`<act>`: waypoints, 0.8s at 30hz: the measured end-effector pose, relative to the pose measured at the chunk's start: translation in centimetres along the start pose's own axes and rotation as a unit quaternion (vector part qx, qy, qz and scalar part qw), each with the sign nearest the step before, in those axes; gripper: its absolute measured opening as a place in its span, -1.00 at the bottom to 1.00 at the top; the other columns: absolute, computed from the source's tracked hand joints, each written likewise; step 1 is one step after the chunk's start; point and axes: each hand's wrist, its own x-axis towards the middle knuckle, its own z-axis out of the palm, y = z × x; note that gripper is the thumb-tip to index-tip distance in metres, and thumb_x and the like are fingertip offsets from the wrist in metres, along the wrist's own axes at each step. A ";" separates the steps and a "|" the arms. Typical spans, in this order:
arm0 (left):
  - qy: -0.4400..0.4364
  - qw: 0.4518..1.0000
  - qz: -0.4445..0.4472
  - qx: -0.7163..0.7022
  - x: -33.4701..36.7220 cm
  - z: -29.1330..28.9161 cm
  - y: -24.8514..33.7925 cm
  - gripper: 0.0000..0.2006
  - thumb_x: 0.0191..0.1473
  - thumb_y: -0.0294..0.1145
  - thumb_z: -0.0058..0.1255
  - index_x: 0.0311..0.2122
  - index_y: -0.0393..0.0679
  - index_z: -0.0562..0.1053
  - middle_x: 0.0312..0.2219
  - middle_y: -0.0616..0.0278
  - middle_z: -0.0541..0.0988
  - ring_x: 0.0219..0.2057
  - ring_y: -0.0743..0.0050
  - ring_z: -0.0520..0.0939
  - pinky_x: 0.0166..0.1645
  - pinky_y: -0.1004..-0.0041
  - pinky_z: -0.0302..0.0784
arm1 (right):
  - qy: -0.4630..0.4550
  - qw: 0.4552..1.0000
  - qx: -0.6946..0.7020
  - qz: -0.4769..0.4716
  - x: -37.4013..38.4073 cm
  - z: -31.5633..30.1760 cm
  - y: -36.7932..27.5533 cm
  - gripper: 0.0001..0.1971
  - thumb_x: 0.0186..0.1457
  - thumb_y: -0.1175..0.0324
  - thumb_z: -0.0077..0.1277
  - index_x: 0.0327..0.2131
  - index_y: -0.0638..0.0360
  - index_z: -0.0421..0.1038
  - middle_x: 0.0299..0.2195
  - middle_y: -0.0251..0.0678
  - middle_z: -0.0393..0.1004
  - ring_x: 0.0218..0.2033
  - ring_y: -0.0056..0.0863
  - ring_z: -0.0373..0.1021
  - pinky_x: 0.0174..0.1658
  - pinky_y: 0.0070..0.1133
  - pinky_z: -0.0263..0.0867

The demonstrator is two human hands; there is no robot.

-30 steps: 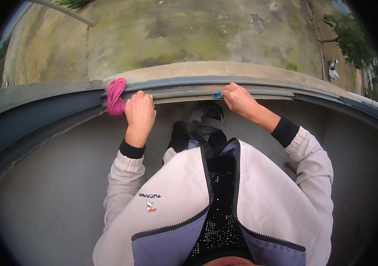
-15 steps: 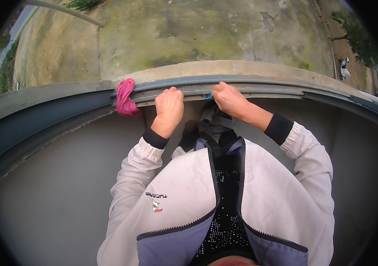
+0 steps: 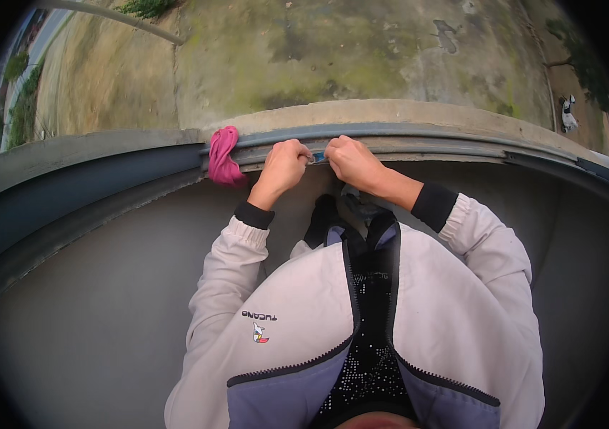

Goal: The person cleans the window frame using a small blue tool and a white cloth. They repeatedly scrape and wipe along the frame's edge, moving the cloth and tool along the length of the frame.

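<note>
Both my hands work over the grey metal window track that runs across in front of me. My right hand is closed in a pinch on a small blue piece, whose end sticks out toward my left hand; its exact kind is too small to tell. My left hand is closed too, fingertips at the track just left of the blue piece. Something pale shows at its fingertips, but I cannot make out what it is. A crumpled pink cloth hangs over the track left of my left hand.
A concrete ledge lies beyond the track, with a drop to mossy ground far below. Dark frame panels curve off to the left. A grey wall stands below the track on my side.
My right hand has moved left along the track with the blue piece, so the two hands are closer together. The pink cloth stays draped; the whole view has shifted a little.
</note>
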 end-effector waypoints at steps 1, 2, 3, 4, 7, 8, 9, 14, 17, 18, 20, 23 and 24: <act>-0.013 0.999 -0.012 -0.037 0.0 -0.1 -0.3 -0.82 0.04 -0.53 0.09 -0.28 -0.21 0.69 -0.34 -0.06 0.66 -0.22 -0.15 0.68 -0.07 0.13 0.57 | 0.008 1.000 0.017 -0.005 -0.1 0.0 0.1 -0.91 0.00 0.56 0.05 -0.43 0.34 0.55 -0.33 -0.05 0.55 -0.19 -0.03 0.48 -0.05 -0.25 0.46; -0.018 0.999 -0.012 -0.039 0.1 -0.2 -0.6 -0.83 0.04 -0.53 0.12 -0.26 -0.22 0.69 -0.35 -0.04 0.66 -0.24 -0.08 0.68 -0.09 0.17 0.57 | 0.015 0.999 0.037 -0.008 -0.2 0.0 0.3 -0.91 0.01 0.56 0.05 -0.41 0.34 0.55 -0.33 -0.05 0.55 -0.18 -0.03 0.48 -0.05 -0.25 0.45; -0.021 0.999 -0.013 -0.041 0.1 -0.2 -0.7 -0.83 0.05 -0.53 0.15 -0.24 -0.23 0.68 -0.36 -0.02 0.66 -0.27 -0.01 0.68 -0.10 0.21 0.57 | 0.023 0.999 0.045 -0.012 -0.3 0.1 0.5 -0.90 0.02 0.55 0.06 -0.39 0.33 0.56 -0.32 -0.05 0.56 -0.18 -0.03 0.48 -0.04 -0.25 0.45; -0.024 0.999 -0.014 -0.041 0.1 -0.2 -0.8 -0.83 0.06 -0.53 0.18 -0.22 -0.24 0.68 -0.36 0.00 0.66 -0.29 0.06 0.69 -0.12 0.25 0.57 | 0.032 0.998 0.056 -0.014 -0.4 0.2 0.7 -0.90 0.03 0.55 0.06 -0.38 0.32 0.56 -0.31 -0.06 0.56 -0.17 -0.03 0.48 -0.04 -0.24 0.45; -0.015 0.998 -0.027 -0.051 -0.2 -0.1 -0.8 -0.83 0.07 -0.53 0.17 -0.21 -0.24 0.68 -0.37 0.04 0.66 -0.30 0.13 0.68 -0.14 0.28 0.56 | 0.044 0.996 0.082 -0.014 -0.7 0.5 1.2 -0.89 0.04 0.55 0.06 -0.34 0.31 0.57 -0.27 -0.07 0.58 -0.15 -0.04 0.49 -0.03 -0.24 0.44; -0.015 0.997 -0.033 -0.061 -0.3 -0.1 -0.7 -0.83 0.08 -0.52 0.17 -0.21 -0.24 0.68 -0.36 0.05 0.67 -0.31 0.16 0.68 -0.15 0.29 0.55 | 0.046 0.995 0.090 -0.014 -0.7 0.7 1.4 -0.88 0.04 0.55 0.06 -0.33 0.30 0.57 -0.26 -0.08 0.58 -0.14 -0.04 0.49 -0.03 -0.24 0.44; -0.015 0.997 -0.041 -0.069 -0.4 -0.2 -0.6 -0.83 0.09 -0.52 0.16 -0.21 -0.24 0.68 -0.36 0.06 0.67 -0.32 0.20 0.67 -0.15 0.31 0.55 | 0.053 0.993 0.100 -0.022 -0.7 0.8 1.5 -0.89 0.06 0.55 0.08 -0.31 0.30 0.56 -0.25 -0.09 0.58 -0.14 -0.05 0.48 -0.04 -0.25 0.43; 0.003 0.991 -0.055 -0.121 -0.9 -0.7 0.1 -0.83 0.14 -0.48 0.15 -0.19 -0.25 0.68 -0.35 0.15 0.67 -0.33 0.39 0.64 -0.18 0.40 0.52 | 0.081 0.985 0.146 -0.049 -1.1 0.4 2.1 -0.89 0.09 0.58 0.11 -0.27 0.32 0.55 -0.20 -0.11 0.60 -0.13 -0.07 0.49 -0.04 -0.30 0.42; 0.013 0.981 -0.069 -0.179 -1.1 -1.2 1.1 -0.83 0.18 -0.49 0.13 -0.17 -0.27 0.67 -0.33 0.21 0.65 -0.31 0.49 0.61 -0.17 0.47 0.50 | 0.111 0.977 0.175 -0.051 -1.8 -0.8 1.9 -0.88 0.09 0.60 0.12 -0.26 0.34 0.54 -0.17 -0.13 0.61 -0.11 -0.11 0.50 -0.02 -0.33 0.43; 0.020 0.980 -0.056 -0.190 -1.2 -1.4 1.5 -0.83 0.19 -0.50 0.12 -0.16 -0.27 0.66 -0.33 0.23 0.64 -0.30 0.52 0.60 -0.17 0.49 0.49 | 0.128 0.974 0.178 -0.056 -2.1 -1.2 1.8 -0.88 0.08 0.61 0.13 -0.26 0.34 0.54 -0.18 -0.14 0.61 -0.12 -0.12 0.50 -0.03 -0.35 0.43; 0.025 0.978 -0.034 -0.204 -1.5 -2.0 2.5 -0.83 0.21 -0.52 0.11 -0.15 -0.28 0.66 -0.33 0.27 0.61 -0.29 0.57 0.58 -0.16 0.52 0.48 | 0.160 0.968 0.182 -0.063 -2.7 -2.3 1.3 -0.88 0.08 0.62 0.13 -0.26 0.33 0.54 -0.18 -0.16 0.61 -0.13 -0.15 0.51 -0.05 -0.37 0.44; 0.018 0.971 -0.013 -0.240 -2.3 -2.4 4.4 -0.83 0.22 -0.54 0.09 -0.14 -0.28 0.65 -0.35 0.32 0.57 -0.31 0.61 0.55 -0.18 0.55 0.45 | 0.197 0.961 0.186 -0.059 -4.4 -3.9 0.5 -0.87 0.08 0.63 0.14 -0.26 0.31 0.54 -0.19 -0.19 0.61 -0.17 -0.19 0.52 -0.10 -0.41 0.45; 0.017 0.963 -0.011 -0.269 -2.7 -2.2 5.2 -0.84 0.21 -0.53 0.09 -0.15 -0.28 0.65 -0.36 0.32 0.56 -0.33 0.61 0.54 -0.21 0.56 0.45 | 0.194 0.960 0.195 -0.048 -5.3 -4.3 0.2 -0.87 0.08 0.62 0.14 -0.26 0.30 0.54 -0.19 -0.19 0.61 -0.16 -0.18 0.52 -0.09 -0.40 0.46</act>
